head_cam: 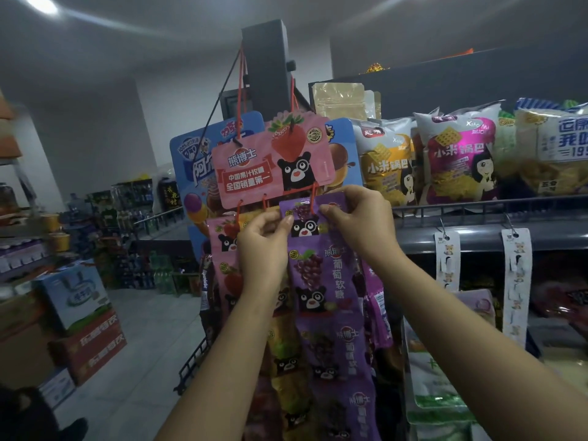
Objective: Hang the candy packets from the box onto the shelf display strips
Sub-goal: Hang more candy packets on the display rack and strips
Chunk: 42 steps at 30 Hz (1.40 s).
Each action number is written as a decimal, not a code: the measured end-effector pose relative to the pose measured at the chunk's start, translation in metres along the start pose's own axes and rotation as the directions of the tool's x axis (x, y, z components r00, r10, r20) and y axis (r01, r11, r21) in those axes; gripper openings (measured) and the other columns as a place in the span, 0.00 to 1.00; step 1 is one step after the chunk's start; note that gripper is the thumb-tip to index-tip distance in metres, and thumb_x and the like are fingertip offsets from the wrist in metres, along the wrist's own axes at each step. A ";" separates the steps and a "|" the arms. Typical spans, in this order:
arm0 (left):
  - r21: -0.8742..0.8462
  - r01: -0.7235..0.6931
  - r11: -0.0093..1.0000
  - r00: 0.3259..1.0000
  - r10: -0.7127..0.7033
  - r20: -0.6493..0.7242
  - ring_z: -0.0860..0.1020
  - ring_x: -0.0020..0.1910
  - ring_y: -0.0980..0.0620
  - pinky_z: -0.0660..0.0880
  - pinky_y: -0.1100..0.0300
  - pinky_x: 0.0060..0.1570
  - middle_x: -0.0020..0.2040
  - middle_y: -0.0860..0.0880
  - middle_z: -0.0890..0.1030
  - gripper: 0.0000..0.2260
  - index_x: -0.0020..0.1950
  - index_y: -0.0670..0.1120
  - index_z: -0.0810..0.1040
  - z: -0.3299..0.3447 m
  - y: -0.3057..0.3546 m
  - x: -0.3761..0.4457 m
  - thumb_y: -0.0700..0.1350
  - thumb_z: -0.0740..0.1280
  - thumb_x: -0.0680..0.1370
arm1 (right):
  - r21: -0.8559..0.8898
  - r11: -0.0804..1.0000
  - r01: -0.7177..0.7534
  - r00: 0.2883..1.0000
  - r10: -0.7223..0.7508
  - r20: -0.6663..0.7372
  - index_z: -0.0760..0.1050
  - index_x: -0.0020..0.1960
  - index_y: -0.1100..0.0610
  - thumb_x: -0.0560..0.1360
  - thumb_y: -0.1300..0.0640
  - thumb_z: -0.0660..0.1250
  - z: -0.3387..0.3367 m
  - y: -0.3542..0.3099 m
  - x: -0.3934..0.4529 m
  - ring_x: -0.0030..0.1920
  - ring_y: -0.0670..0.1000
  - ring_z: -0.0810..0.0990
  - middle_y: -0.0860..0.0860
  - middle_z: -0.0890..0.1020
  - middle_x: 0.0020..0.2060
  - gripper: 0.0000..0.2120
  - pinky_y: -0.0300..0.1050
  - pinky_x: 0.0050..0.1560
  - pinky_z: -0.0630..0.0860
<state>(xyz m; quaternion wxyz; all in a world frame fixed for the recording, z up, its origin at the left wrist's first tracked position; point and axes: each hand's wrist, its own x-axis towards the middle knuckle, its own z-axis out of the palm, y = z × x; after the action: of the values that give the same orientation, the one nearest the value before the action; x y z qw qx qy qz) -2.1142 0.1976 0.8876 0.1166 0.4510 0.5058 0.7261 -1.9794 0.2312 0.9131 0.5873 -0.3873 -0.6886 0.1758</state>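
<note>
The left hand (264,240) pinches the top left corner of a purple grape-printed candy packet strip with a black bear on it (321,272), thumb and forefinger closed narrow on the foil. The right hand (359,218) grips the strip's top right corner, fingers curled over its upper edge. The strip's top sits just under the bottom edge of a pink cardboard header card with a strawberry and bear (273,160), where red cord loops (313,198) hang; whether a loop is through the packet I cannot tell. Beside it, to the left, hangs a pink strawberry candy packet strip (222,249). To the right, a grey metal shelf (477,240) carries yellow and magenta snack bags (458,160), and two white paper display strips (517,281) hang from its front edge. Stacked cardboard boxes (82,319) stand on the tiled floor (149,345).
</note>
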 end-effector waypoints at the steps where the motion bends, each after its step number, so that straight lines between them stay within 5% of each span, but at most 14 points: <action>1: -0.011 0.016 1.000 1.000 -0.016 0.002 0.79 0.44 0.57 0.76 0.60 0.49 0.42 0.55 0.80 0.06 0.50 0.47 0.80 -0.001 -0.001 0.000 0.44 0.71 0.74 | -0.036 0.999 0.019 0.999 -0.020 -0.026 0.80 0.50 0.54 0.71 0.54 0.72 0.002 -0.001 -0.002 0.43 0.50 0.82 0.50 0.84 0.43 0.08 0.51 0.46 0.80; 4: -0.020 0.057 0.998 0.996 -0.056 0.066 0.80 0.47 0.55 0.77 0.59 0.49 0.45 0.54 0.81 0.03 0.46 0.54 0.78 -0.005 -0.002 -0.005 0.45 0.69 0.76 | 0.023 1.000 0.012 0.999 -0.012 -0.037 0.76 0.58 0.52 0.72 0.56 0.71 0.000 -0.003 -0.015 0.44 0.45 0.81 0.46 0.82 0.44 0.15 0.47 0.48 0.79; 8: -0.040 0.113 0.993 0.982 -0.106 0.158 0.77 0.45 0.66 0.72 0.71 0.42 0.45 0.60 0.79 0.03 0.48 0.55 0.76 -0.016 -0.013 -0.027 0.47 0.67 0.77 | 0.048 0.999 0.023 0.999 -0.021 -0.033 0.67 0.68 0.51 0.74 0.59 0.70 -0.002 0.007 -0.048 0.41 0.38 0.76 0.39 0.77 0.43 0.24 0.24 0.41 0.71; 12: -0.049 0.145 0.988 0.954 -0.127 0.272 0.78 0.44 0.66 0.74 0.72 0.43 0.47 0.57 0.80 0.05 0.49 0.54 0.76 -0.025 -0.028 -0.045 0.44 0.67 0.77 | 0.015 0.999 0.046 0.996 -0.045 -0.071 0.63 0.72 0.53 0.74 0.61 0.69 0.002 0.022 -0.078 0.55 0.46 0.76 0.49 0.76 0.59 0.30 0.34 0.54 0.72; 16: 0.018 0.215 0.976 0.899 -0.205 0.386 0.79 0.50 0.57 0.76 0.67 0.47 0.53 0.50 0.80 0.10 0.59 0.47 0.75 -0.031 -0.046 -0.060 0.43 0.67 0.77 | -0.034 0.998 0.046 0.995 -0.049 -0.085 0.64 0.72 0.54 0.72 0.63 0.70 0.005 0.030 -0.100 0.46 0.41 0.71 0.48 0.71 0.52 0.30 0.23 0.48 0.67; 19: 0.048 0.278 0.960 0.873 -0.273 0.404 0.79 0.56 0.51 0.78 0.59 0.54 0.58 0.46 0.80 0.16 0.63 0.44 0.73 -0.037 -0.061 -0.074 0.44 0.68 0.77 | -0.036 0.999 -0.011 0.998 0.009 -0.060 0.64 0.71 0.51 0.72 0.62 0.70 0.008 0.038 -0.121 0.44 0.41 0.71 0.47 0.71 0.51 0.30 0.28 0.46 0.67; 26: 0.147 0.272 0.951 0.863 -0.308 0.401 0.80 0.47 0.55 0.76 0.64 0.47 0.49 0.50 0.82 0.02 0.50 0.46 0.76 -0.055 -0.079 -0.110 0.42 0.65 0.79 | -0.139 0.953 -0.269 0.963 0.270 -0.014 0.63 0.70 0.54 0.76 0.55 0.66 0.029 0.059 -0.184 0.58 0.51 0.76 0.49 0.75 0.62 0.24 0.40 0.48 0.70; 30: 0.155 0.304 0.940 0.848 -0.341 0.405 0.75 0.52 0.57 0.71 0.66 0.50 0.54 0.52 0.75 0.16 0.67 0.45 0.71 -0.063 -0.073 -0.122 0.42 0.64 0.79 | -0.129 0.914 -0.385 0.923 0.383 -0.042 0.67 0.65 0.52 0.76 0.53 0.67 0.034 0.065 -0.202 0.54 0.53 0.79 0.50 0.79 0.57 0.20 0.50 0.50 0.77; 32: 0.140 0.317 0.938 0.843 -0.346 0.411 0.73 0.56 0.57 0.69 0.64 0.54 0.59 0.51 0.74 0.20 0.72 0.45 0.67 -0.068 -0.071 -0.129 0.43 0.63 0.80 | -0.125 0.896 -0.426 0.905 0.424 -0.040 0.68 0.65 0.53 0.76 0.53 0.67 0.033 0.064 -0.208 0.53 0.51 0.79 0.49 0.80 0.55 0.19 0.47 0.49 0.77; 37: 0.084 0.389 0.917 0.820 -0.387 0.422 0.72 0.63 0.52 0.70 0.55 0.66 0.68 0.45 0.72 0.18 0.71 0.45 0.68 -0.077 -0.070 -0.149 0.42 0.62 0.80 | -0.142 0.867 -0.478 0.876 0.483 -0.005 0.71 0.65 0.55 0.76 0.55 0.67 0.027 0.055 -0.221 0.55 0.51 0.79 0.51 0.80 0.55 0.18 0.45 0.52 0.75; 42: 0.090 0.392 0.916 0.805 -0.388 0.449 0.74 0.60 0.54 0.74 0.55 0.61 0.65 0.47 0.74 0.16 0.69 0.46 0.71 -0.086 -0.071 -0.171 0.43 0.61 0.81 | -0.121 0.848 -0.516 0.855 0.519 -0.014 0.71 0.65 0.54 0.77 0.54 0.66 0.017 0.052 -0.243 0.53 0.50 0.79 0.51 0.80 0.54 0.17 0.52 0.53 0.78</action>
<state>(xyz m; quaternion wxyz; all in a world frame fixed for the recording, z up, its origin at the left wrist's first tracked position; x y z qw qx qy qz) -2.1047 0.0693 0.7290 0.3806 0.4954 0.5428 0.5613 -1.9757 0.0880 0.7086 0.4871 -0.5914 -0.5738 0.2891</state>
